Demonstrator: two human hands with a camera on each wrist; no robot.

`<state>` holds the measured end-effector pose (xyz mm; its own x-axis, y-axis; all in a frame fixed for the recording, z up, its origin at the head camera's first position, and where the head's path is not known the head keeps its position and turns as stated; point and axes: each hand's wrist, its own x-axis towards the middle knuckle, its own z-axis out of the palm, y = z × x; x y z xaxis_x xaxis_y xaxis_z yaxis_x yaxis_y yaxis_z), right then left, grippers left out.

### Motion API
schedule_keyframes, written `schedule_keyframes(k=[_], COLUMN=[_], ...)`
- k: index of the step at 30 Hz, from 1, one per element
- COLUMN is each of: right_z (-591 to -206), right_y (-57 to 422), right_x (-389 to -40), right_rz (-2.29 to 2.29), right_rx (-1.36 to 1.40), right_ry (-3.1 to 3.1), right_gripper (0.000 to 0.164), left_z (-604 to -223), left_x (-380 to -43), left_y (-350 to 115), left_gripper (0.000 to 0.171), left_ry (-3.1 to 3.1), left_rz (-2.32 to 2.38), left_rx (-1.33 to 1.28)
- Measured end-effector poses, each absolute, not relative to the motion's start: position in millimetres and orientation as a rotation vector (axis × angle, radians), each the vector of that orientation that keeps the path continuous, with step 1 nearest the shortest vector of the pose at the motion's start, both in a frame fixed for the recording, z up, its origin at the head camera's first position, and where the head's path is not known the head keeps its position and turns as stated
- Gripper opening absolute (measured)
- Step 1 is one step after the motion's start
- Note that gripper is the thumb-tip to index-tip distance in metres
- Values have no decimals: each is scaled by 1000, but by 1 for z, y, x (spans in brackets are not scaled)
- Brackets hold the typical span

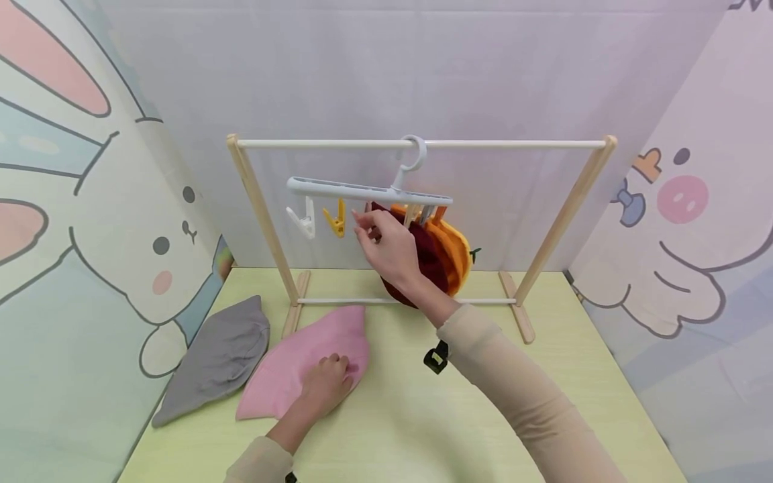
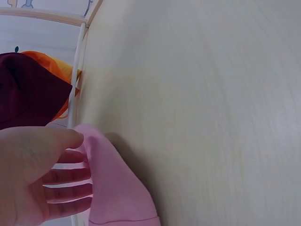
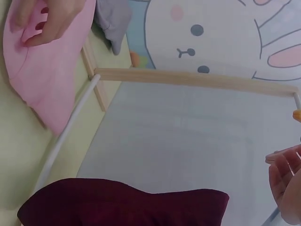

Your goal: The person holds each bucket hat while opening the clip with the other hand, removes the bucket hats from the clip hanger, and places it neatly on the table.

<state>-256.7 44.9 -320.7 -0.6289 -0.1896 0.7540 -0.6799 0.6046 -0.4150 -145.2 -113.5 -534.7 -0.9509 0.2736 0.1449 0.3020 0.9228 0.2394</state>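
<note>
On the hanger (image 1: 344, 190) hang maroon cloth (image 1: 431, 258), orange cloth (image 1: 450, 247); pink cloth (image 1: 302, 349), grey cloth (image 1: 223, 355) lie unhung — left hand (image 1: 327, 384), right hand (image 1: 391, 248): grips unclear.

A pale yellow worktop (image 1: 392, 409) is carrying a wooden rack (image 1: 262, 215); a pink hat (image 1: 302, 342) is lying before the rack's left end, and a grey hat (image 1: 220, 355) is lying farther left of the rack.

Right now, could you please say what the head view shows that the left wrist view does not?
Of the two, only the head view shows the right hand, hanger, white clip, yellow clip and grey cloth. Only the left wrist view shows the palm side of the left hand. Both share that hand, the pink cloth and dark red cloth.
</note>
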Motion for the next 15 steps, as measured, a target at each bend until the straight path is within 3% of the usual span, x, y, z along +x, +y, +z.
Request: schedule_keyframes(k=[15], right_z=[-332], right_y=[70], right_x=[-262], right_rz=[982], right_rx=[667], right_ry=[-2152], right_gripper=[16], left_z=[-511], left_x=[-154], left_y=[-111], left_gripper=[21], left_ry=[-2911], left_rz=[-474], left_rx=[-417])
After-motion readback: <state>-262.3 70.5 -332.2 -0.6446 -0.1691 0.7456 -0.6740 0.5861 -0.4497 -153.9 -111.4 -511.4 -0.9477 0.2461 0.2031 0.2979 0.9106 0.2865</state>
